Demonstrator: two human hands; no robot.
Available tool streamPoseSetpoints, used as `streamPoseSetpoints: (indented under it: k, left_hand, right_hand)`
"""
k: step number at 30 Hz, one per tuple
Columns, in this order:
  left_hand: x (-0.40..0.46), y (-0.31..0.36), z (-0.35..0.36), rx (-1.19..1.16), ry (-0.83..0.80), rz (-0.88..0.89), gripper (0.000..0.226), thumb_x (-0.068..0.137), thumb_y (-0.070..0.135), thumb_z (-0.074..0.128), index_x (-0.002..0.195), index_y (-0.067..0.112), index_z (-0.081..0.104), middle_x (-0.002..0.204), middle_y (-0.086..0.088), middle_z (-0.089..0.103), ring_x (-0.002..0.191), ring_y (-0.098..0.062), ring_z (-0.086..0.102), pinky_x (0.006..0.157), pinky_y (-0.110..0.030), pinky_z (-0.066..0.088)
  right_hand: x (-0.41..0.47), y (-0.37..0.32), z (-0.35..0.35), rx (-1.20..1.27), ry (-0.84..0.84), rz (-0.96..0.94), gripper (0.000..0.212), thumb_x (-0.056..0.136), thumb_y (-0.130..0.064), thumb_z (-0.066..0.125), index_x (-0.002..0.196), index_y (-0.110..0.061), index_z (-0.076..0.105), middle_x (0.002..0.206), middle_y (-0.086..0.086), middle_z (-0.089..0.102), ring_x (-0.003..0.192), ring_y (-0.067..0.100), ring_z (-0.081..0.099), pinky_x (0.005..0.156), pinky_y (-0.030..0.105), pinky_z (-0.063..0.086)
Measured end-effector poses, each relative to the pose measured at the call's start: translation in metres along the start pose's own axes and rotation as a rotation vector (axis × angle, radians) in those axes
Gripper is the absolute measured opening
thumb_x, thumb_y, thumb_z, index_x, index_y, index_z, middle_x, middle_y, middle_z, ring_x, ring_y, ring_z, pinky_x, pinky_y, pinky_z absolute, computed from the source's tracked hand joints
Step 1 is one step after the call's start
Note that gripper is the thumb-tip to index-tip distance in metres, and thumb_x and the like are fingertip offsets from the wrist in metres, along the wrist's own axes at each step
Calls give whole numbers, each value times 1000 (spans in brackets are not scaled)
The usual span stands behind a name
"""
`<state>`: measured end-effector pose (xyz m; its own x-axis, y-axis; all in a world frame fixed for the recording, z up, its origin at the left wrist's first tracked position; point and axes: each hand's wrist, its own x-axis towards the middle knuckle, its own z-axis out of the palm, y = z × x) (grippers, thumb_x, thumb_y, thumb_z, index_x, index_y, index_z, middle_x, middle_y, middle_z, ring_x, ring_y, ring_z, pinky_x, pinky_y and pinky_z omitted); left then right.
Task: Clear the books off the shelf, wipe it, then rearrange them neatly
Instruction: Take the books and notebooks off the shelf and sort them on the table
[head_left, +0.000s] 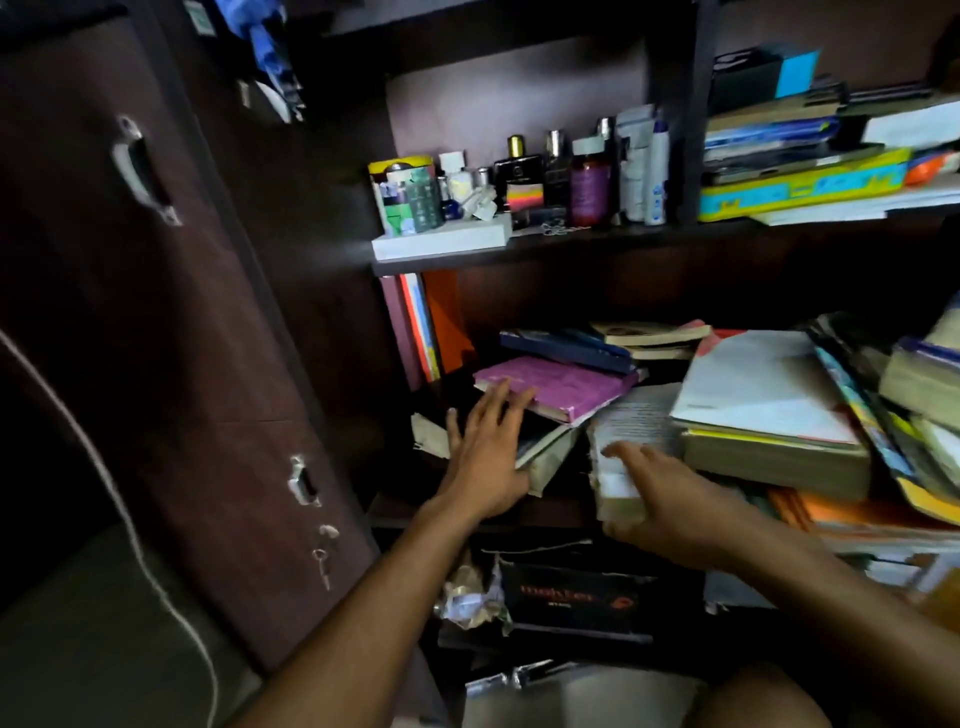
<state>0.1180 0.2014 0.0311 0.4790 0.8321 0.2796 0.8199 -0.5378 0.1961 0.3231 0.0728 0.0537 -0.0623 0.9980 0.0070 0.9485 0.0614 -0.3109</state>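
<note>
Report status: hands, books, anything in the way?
Left hand open, fingers on the purple book. Right hand gripping a thick coverless book. Books still piled on the shelf. Nothing blocking.

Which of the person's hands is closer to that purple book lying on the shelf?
The left. The left hand has its fingertips touching the purple book's near left corner. The right hand is off to the book's right and nearer the camera, gripping a thick worn book.
</note>
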Motion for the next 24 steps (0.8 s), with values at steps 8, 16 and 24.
streamPoseSetpoints:
  k: [8, 16, 24]
  left_hand:
    - [3, -12, -15, -10, -93, 60, 103, 79, 50, 70, 160, 40, 7, 169, 6, 2, 155, -22, 7, 122, -61, 7]
    - [65, -52, -52, -576, 388, -458, 75, 97, 34, 67, 159, 14, 30, 161, -9, 36, 147, -24, 37, 119, -28, 27]
    - [134, -42, -8, -544, 687, -605, 100, 86, 22, 75, 161, 3, 11, 159, -20, 20, 142, -37, 33, 115, -34, 30]
  right_hand:
    - [18, -12, 7, -16, 123, -61, 66, 92, -51, 60, 148, -28, 33, 137, 1, 47, 126, 23, 46, 99, 34, 41]
    - [72, -63, -31, 5, 301, -352, 50, 97, -46, 56, 142, -30, 40, 132, -8, 44, 122, 16, 42, 103, 31, 39]
    - [145, -64, -17, 103, 137, -336, 60, 96, -55, 54, 147, -37, 29, 147, -5, 44, 135, 20, 44, 107, 36, 38]
